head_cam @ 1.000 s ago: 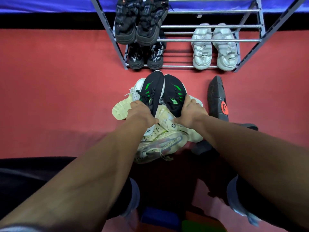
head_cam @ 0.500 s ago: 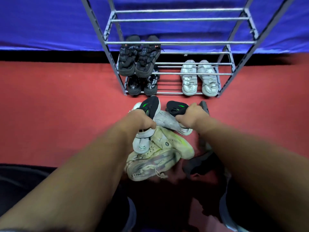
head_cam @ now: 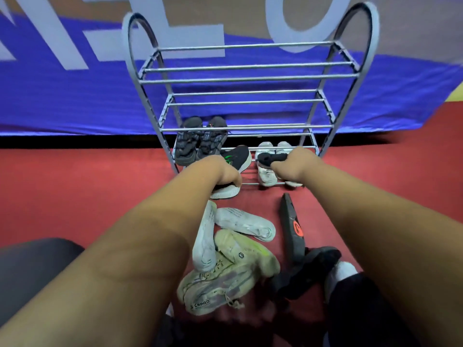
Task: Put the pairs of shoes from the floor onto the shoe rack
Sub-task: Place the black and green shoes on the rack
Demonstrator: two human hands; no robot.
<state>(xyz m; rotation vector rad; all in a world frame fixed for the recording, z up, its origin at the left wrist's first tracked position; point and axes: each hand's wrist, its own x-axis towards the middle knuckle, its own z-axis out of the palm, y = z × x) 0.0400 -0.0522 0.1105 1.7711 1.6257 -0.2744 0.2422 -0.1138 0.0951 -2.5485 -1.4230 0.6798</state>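
Each hand's grip holds one black shoe, the left hand its shoe and the right hand its shoe, raised before the low shelves of the shoe rack.

Low in the frame, the heel of a cream sneaker reads "CAPAD". Large pale letters on the blue banner, upper left, are cut off and unreadable.

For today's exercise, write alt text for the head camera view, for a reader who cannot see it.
Two bare arms reach toward a metal shoe rack, the left hand and right hand each holding one black shoe near its lowest shelves. Dark and white pairs already sit there; pale shoes remain on the red floor.
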